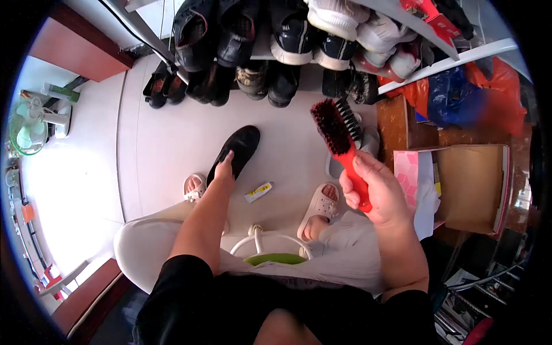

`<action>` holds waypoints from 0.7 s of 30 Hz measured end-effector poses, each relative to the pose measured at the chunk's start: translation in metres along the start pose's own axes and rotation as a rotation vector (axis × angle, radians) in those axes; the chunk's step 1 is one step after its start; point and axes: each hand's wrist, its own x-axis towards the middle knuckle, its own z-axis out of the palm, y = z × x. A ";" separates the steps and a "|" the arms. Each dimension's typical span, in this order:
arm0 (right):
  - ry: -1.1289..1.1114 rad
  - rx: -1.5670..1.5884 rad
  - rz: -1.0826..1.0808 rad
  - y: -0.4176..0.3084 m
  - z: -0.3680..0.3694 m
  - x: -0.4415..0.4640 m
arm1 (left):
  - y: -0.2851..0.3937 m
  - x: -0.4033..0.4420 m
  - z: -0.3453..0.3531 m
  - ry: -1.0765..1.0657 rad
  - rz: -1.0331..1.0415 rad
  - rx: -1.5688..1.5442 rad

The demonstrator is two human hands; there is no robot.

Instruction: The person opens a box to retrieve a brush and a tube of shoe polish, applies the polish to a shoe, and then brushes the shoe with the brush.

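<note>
A red-handled brush [357,183] with dark bristles is gripped in my right hand [376,187], its bristle end pointing up and to the left. My left hand [225,167] reaches into the opening of a black shoe [242,145], most of its fingers hidden inside; the thumb side shows at the shoe's edge. On the floor between my feet lies a small white and yellow tube [259,192], apart from both hands.
Rows of shoes stand on a rack [259,56] at the top. An open cardboard box [474,187] lies at right, near red and blue plastic bags [454,98]. My sandalled feet rest on the pale floor [167,138]. A green fan [29,126] is at far left.
</note>
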 end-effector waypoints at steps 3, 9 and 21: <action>-0.008 -0.022 -0.002 -0.003 0.002 0.001 | 0.003 -0.007 0.006 -0.138 -0.013 -0.168; -0.117 -0.048 -0.102 -0.002 0.000 0.003 | 0.064 -0.092 0.010 -0.372 -0.088 -0.728; -0.180 -0.216 -0.595 -0.013 0.017 -0.042 | 0.151 -0.307 -0.029 -1.235 0.120 -0.669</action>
